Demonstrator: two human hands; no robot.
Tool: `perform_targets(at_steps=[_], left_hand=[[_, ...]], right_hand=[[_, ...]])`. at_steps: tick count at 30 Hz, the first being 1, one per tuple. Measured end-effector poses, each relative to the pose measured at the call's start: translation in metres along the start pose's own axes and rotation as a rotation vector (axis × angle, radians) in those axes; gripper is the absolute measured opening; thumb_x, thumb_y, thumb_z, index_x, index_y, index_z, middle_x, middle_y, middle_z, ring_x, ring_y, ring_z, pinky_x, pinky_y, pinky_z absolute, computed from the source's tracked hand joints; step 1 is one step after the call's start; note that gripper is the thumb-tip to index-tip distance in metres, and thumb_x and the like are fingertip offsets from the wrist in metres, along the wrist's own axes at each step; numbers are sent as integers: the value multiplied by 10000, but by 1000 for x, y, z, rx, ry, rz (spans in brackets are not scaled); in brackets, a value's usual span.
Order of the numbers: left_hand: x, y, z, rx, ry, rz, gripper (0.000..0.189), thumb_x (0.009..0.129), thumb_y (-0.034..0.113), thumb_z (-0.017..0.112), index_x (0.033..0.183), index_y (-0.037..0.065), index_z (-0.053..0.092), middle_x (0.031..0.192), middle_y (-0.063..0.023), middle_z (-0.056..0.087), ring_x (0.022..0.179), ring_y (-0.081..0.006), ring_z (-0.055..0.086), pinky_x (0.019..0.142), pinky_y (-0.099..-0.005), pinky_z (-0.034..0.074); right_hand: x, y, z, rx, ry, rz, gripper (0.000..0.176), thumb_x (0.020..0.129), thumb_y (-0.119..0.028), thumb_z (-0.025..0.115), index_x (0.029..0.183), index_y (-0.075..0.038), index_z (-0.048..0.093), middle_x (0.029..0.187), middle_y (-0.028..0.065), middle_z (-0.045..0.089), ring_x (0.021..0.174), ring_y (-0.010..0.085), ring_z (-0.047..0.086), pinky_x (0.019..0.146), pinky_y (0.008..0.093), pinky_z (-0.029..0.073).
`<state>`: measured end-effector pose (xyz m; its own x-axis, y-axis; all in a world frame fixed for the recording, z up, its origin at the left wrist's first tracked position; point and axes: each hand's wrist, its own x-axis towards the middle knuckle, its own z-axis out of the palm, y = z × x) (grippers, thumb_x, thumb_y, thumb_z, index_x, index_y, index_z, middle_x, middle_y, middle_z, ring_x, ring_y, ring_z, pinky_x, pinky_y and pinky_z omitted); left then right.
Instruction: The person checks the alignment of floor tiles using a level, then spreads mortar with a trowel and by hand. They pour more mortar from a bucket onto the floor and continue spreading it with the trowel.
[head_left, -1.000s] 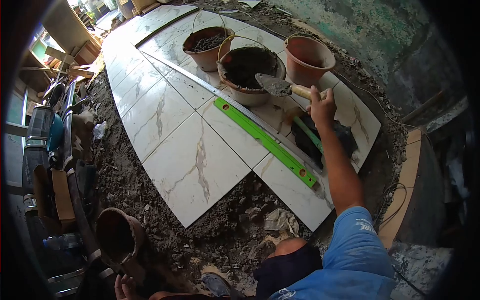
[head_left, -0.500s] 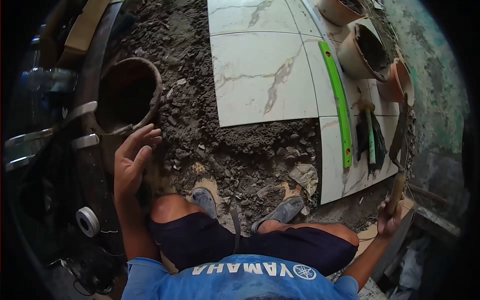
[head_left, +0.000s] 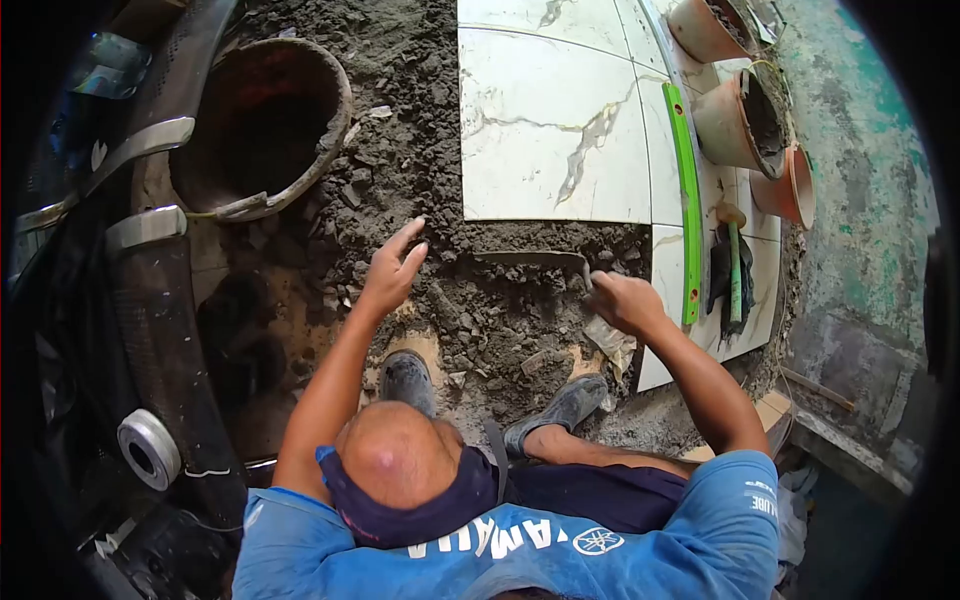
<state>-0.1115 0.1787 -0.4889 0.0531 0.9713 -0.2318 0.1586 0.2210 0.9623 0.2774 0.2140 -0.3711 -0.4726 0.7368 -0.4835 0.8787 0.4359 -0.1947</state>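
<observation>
My right hand (head_left: 622,300) is closed around the handle of a trowel (head_left: 530,258). The trowel's long blade points left and lies against the dark, crumbly mortar (head_left: 490,310), just below the near edge of a marbled white tile (head_left: 560,130). Over the mortar to the left, my left hand (head_left: 393,272) is open, fingers stretched forward, holding nothing. A large bucket (head_left: 335,150) with a dirty rim stands beyond it on the left, its inside dark.
On the tiles at right lie a green spirit level (head_left: 687,200) and a mallet (head_left: 735,260) with a green handle. Several buckets, including a mortar-crusted one (head_left: 725,125), line the wall (head_left: 850,180). A crumpled wrapper (head_left: 610,340) lies near my foot. A white roll (head_left: 150,448) sits at left.
My right hand has brought the trowel from the far right across to the mortar by the tile edge. My left hand has moved right and forward, away from the large bucket.
</observation>
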Motion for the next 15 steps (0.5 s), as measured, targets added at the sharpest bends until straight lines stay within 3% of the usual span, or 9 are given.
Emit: perform_targets(at_steps=[1,2,5,9,15], left_hand=[[8,-1,10,77,49,112,478,989,279,529,1377,3,487,1392,-219,506,1336,-314,446,1112,-369,331],[12,-2,20,73,40,105,478,989,279,529,1377,3,487,1392,-219,506,1336,-314,446,1112,-369,331],[17,-3,40,276,-82,162,595,1031,378,379,1452,-40,334,1519,-251,305,1441,-359,247,1181,-389,186],[8,-24,66,354,-89,228,704,1033,477,281,1478,-68,239,1531,-270,257,1446,-387,214,1188,-400,158],[-20,-36,67,317,-209,286,703,1024,468,295,1465,-79,262,1518,-280,277,1436,-397,234,1185,-413,170]], right_hand=[[9,6,9,-88,47,-41,268,865,-258,624,1059,-131,490,793,130,617,756,336,657,610,456,517],[17,17,22,-136,205,-120,193,895,-258,598,1029,-163,497,728,93,573,663,287,651,536,425,510],[35,23,28,-243,233,-50,157,889,-215,587,991,-160,482,755,72,564,644,268,639,530,406,503],[47,20,72,-235,201,-18,156,850,-112,538,993,-150,489,756,82,548,656,272,639,546,420,500],[-7,23,103,-244,249,-108,167,867,-109,526,1029,-146,508,738,56,548,618,234,625,514,373,479]])
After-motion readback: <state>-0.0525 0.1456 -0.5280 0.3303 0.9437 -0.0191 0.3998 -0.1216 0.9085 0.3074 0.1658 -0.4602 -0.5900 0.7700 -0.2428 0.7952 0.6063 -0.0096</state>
